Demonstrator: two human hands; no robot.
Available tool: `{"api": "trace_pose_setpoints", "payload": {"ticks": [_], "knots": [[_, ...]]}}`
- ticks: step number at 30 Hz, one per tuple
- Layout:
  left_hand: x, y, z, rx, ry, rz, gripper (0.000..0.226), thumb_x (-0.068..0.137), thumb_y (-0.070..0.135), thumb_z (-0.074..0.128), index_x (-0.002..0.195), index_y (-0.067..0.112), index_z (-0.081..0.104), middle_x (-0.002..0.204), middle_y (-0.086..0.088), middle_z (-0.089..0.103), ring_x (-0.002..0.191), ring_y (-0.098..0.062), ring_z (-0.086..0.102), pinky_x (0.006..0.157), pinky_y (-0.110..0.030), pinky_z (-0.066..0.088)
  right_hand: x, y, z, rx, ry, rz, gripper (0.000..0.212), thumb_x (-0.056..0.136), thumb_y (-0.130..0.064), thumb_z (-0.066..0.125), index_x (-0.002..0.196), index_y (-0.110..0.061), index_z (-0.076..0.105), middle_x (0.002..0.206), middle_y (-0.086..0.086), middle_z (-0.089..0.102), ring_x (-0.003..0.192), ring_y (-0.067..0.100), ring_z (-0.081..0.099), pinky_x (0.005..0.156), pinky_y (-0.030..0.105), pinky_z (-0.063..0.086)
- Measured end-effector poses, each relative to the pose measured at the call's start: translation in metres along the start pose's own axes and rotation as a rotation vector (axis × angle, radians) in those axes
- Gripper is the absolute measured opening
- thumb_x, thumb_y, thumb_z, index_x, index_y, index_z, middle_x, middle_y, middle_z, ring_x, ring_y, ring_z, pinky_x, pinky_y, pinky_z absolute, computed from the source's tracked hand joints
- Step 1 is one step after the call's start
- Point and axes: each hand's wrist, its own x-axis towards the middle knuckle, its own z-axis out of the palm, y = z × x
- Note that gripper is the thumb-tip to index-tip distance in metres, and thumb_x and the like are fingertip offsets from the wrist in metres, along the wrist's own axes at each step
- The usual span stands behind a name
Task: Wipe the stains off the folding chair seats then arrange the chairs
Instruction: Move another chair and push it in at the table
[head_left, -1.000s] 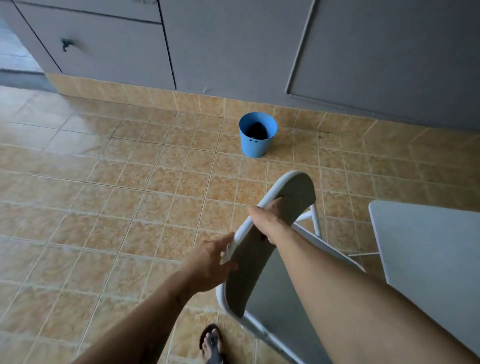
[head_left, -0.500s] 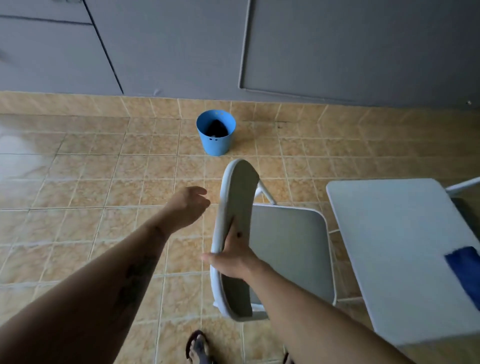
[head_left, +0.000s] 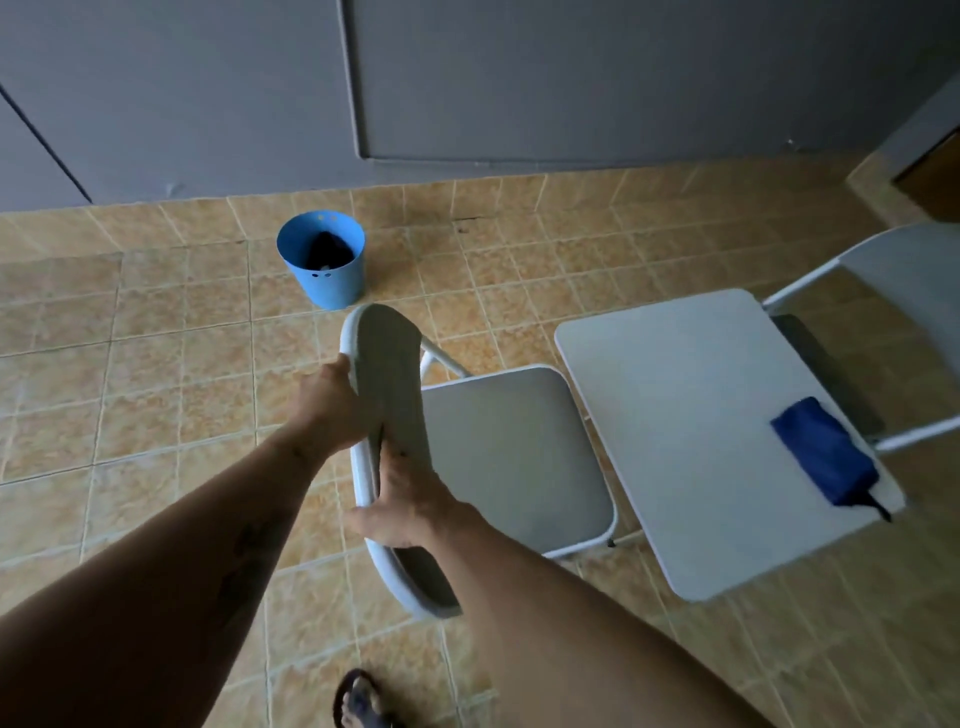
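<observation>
A white folding chair stands open in front of me, its grey seat facing up and its backrest edge-on toward me. My left hand grips the backrest's outer edge near the top. My right hand holds the same backrest lower down, fingers wrapped round its rim. A second white folding chair's seat sits right beside it, with a folded dark blue cloth lying near its right edge. Its backrest shows at the far right.
A small blue bucket with something dark inside stands on the tan tiled floor by the grey wall. My sandalled foot is at the bottom edge, just behind the near chair.
My left hand, which was off the chair half a second ago, has come back onto the backrest's edge. The chair has turned and now sits close beside the second chair.
</observation>
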Motion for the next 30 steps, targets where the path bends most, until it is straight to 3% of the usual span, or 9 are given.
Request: {"api": "trace_pose_setpoints", "payload": {"ticks": [3, 8, 16, 22, 25, 30], "knots": [[-0.004, 0.015, 0.010, 0.002, 0.009, 0.015, 0.060, 0.081, 0.022, 0.063, 0.137, 0.009, 0.046, 0.122, -0.021, 0.062, 0.108, -0.041, 0.058, 0.082, -0.040, 0.050, -0.006, 0.017, -0.013, -0.006, 0.013, 0.008, 0.107, 0.081, -0.043, 0.066, 0.155, -0.030, -0.010, 0.159, 0.009, 0.028, 0.137, 0.035, 0.040, 0.107, 0.043, 0.039], [-0.005, 0.037, 0.021, 0.038, 0.016, 0.019, 0.058, 0.081, 0.024, 0.065, 0.134, 0.009, 0.047, 0.122, -0.021, 0.061, 0.110, -0.040, 0.056, 0.070, -0.033, 0.037, -0.011, 0.036, -0.031, 0.006, 0.032, 0.021, 0.104, 0.080, -0.038, 0.067, 0.155, -0.033, -0.004, 0.158, 0.008, 0.032, 0.135, 0.034, 0.043, 0.103, 0.040, 0.041], [0.000, 0.072, 0.044, -0.028, -0.033, 0.033, 0.074, 0.082, 0.022, 0.063, 0.147, 0.011, 0.031, 0.134, -0.021, 0.053, 0.119, -0.040, 0.052, 0.084, -0.039, 0.047, -0.022, 0.067, -0.056, 0.032, 0.115, 0.031, 0.093, 0.081, -0.041, 0.061, 0.153, -0.041, 0.002, 0.155, 0.001, 0.037, 0.130, 0.034, 0.049, 0.104, 0.047, 0.043], [0.009, 0.095, 0.051, 0.023, -0.051, 0.054, 0.061, 0.083, 0.023, 0.060, 0.137, 0.006, 0.038, 0.118, -0.023, 0.058, 0.101, -0.040, 0.058, 0.077, -0.043, 0.055, -0.023, 0.077, -0.070, 0.065, 0.140, 0.058, 0.090, 0.082, -0.039, 0.060, 0.153, -0.042, 0.003, 0.153, 0.001, 0.040, 0.126, 0.033, 0.052, 0.102, 0.047, 0.045], [0.011, 0.103, 0.056, 0.056, -0.055, 0.076, 0.056, 0.084, 0.024, 0.060, 0.132, 0.005, 0.040, 0.113, -0.021, 0.058, 0.090, -0.035, 0.054, 0.068, -0.039, 0.049, -0.023, 0.083, -0.074, 0.066, 0.156, 0.080, 0.091, 0.081, -0.039, 0.059, 0.153, -0.042, 0.003, 0.154, 0.001, 0.038, 0.128, 0.034, 0.050, 0.104, 0.047, 0.043], [0.012, 0.117, 0.069, 0.036, -0.069, 0.134, 0.065, 0.086, 0.020, 0.058, 0.143, 0.006, 0.030, 0.119, -0.022, 0.057, 0.103, -0.040, 0.058, 0.069, -0.036, 0.047, -0.025, 0.096, -0.085, 0.071, 0.207, 0.100, 0.089, 0.080, -0.038, 0.060, 0.151, -0.044, 0.006, 0.148, -0.002, 0.046, 0.122, 0.032, 0.055, 0.100, 0.045, 0.046]]}}
